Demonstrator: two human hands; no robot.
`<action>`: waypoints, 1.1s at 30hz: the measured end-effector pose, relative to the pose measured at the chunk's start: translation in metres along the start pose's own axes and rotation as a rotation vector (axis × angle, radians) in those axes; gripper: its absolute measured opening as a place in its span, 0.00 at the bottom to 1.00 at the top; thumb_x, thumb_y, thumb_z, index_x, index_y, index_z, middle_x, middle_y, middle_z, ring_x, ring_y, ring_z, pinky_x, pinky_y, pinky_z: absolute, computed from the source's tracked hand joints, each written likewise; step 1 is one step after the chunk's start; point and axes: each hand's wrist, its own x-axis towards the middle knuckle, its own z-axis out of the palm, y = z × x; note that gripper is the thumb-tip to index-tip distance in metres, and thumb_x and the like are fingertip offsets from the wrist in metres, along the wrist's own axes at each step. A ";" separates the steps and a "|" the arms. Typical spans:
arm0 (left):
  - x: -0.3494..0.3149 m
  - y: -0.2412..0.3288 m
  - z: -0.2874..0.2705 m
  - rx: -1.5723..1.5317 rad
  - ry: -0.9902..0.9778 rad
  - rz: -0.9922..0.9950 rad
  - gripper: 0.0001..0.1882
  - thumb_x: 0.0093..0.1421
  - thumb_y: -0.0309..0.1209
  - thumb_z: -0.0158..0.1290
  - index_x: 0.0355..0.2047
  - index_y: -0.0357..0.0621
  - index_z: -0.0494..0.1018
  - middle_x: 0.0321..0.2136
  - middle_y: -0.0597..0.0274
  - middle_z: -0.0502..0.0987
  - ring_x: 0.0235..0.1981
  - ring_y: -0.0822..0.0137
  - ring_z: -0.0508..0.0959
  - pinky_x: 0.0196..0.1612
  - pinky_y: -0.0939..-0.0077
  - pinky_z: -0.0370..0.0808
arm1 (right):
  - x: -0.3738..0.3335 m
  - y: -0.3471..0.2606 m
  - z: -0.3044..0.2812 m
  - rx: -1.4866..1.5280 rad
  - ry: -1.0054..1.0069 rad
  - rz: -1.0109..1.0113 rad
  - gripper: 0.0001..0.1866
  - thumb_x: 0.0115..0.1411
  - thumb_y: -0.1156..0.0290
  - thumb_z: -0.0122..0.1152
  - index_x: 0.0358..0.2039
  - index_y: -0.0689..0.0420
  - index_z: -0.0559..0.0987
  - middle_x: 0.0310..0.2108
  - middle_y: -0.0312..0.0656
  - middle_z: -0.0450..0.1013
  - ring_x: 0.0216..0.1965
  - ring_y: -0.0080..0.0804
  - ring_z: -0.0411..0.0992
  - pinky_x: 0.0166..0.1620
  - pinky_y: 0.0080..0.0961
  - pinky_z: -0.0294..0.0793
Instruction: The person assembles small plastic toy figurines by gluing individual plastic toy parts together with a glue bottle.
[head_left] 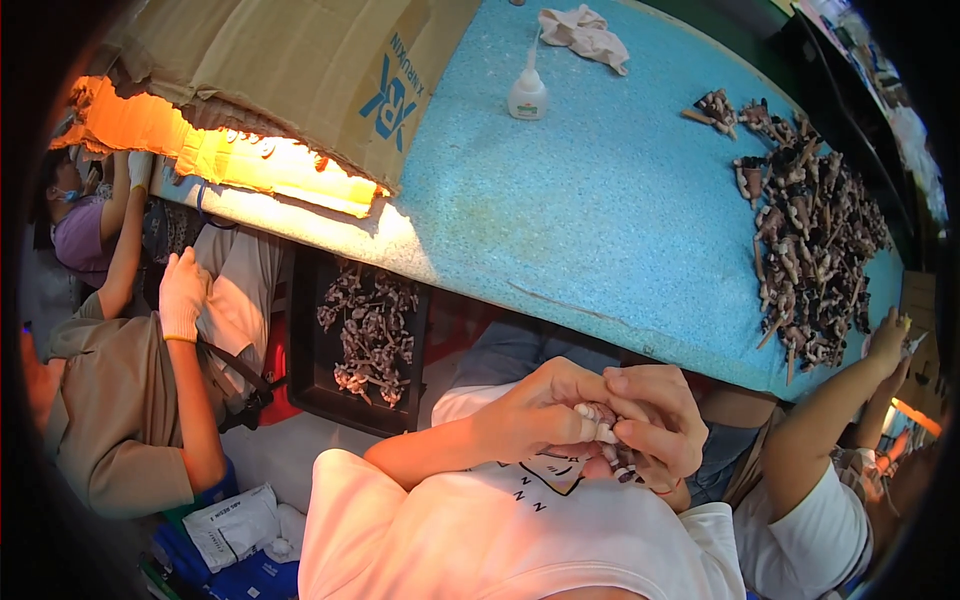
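In front of my chest, both hands are closed on one small figurine [622,462], pale with dark parts. My left hand [540,408] pinches it from the left, fingers curled. Wrapped round its other side is my right hand [662,420], with the thumb and fingers bent over it. Much of the figurine is hidden behind the fingers, so its exact shape cannot be told. To the left of my forearm, a black tray [300,350] contains many similar small brown and pale figurines [372,335].
The blue tabletop [560,210] bears a heap of figurines [815,240] at right, a white squeeze bottle [528,98] and a crumpled cloth [585,38]. A cardboard box [300,70] glows orange underneath. Co-workers sit left, one with a gloved hand [183,295], and right, one with a white sleeve [810,530].
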 end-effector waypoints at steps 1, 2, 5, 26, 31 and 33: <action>0.000 -0.002 -0.002 -0.079 -0.019 0.013 0.17 0.50 0.25 0.41 0.38 0.27 0.70 0.30 0.53 0.74 0.30 0.71 0.73 0.30 0.83 0.69 | 0.002 0.000 0.001 -0.017 0.008 -0.001 0.20 0.38 0.70 0.69 0.34 0.58 0.73 0.38 0.53 0.70 0.34 0.45 0.71 0.31 0.29 0.74; 0.000 -0.005 -0.006 -0.080 -0.019 0.014 0.17 0.50 0.25 0.41 0.38 0.27 0.70 0.30 0.53 0.74 0.30 0.71 0.73 0.30 0.83 0.69 | 0.004 -0.002 0.002 -0.018 0.008 -0.001 0.20 0.38 0.70 0.69 0.34 0.58 0.73 0.38 0.53 0.70 0.34 0.45 0.71 0.31 0.29 0.74; -0.002 -0.011 -0.012 -0.215 0.021 -0.030 0.17 0.50 0.28 0.41 0.38 0.27 0.69 0.29 0.53 0.74 0.27 0.72 0.72 0.23 0.84 0.67 | 0.008 -0.005 0.005 -0.118 0.032 0.038 0.24 0.37 0.66 0.71 0.34 0.60 0.72 0.37 0.51 0.70 0.32 0.44 0.71 0.30 0.28 0.73; -0.002 -0.010 -0.012 -0.693 0.236 -0.203 0.15 0.50 0.36 0.42 0.33 0.40 0.69 0.28 0.56 0.71 0.26 0.67 0.69 0.19 0.77 0.60 | 0.019 -0.013 0.006 -0.309 -0.063 0.231 0.25 0.37 0.71 0.70 0.35 0.69 0.71 0.30 0.52 0.72 0.28 0.43 0.72 0.28 0.25 0.72; -0.002 -0.011 -0.010 -0.626 0.271 -0.198 0.14 0.51 0.36 0.42 0.33 0.41 0.70 0.29 0.57 0.72 0.25 0.68 0.70 0.20 0.78 0.60 | 0.020 -0.012 0.005 -0.308 -0.084 0.238 0.25 0.36 0.72 0.70 0.35 0.69 0.71 0.30 0.53 0.72 0.28 0.42 0.72 0.28 0.25 0.72; -0.001 -0.011 -0.008 -0.632 0.322 -0.208 0.15 0.52 0.36 0.41 0.33 0.40 0.70 0.29 0.57 0.73 0.25 0.68 0.70 0.20 0.77 0.60 | 0.020 -0.012 0.004 -0.313 -0.088 0.248 0.26 0.36 0.71 0.70 0.35 0.69 0.71 0.30 0.52 0.72 0.27 0.42 0.72 0.28 0.25 0.72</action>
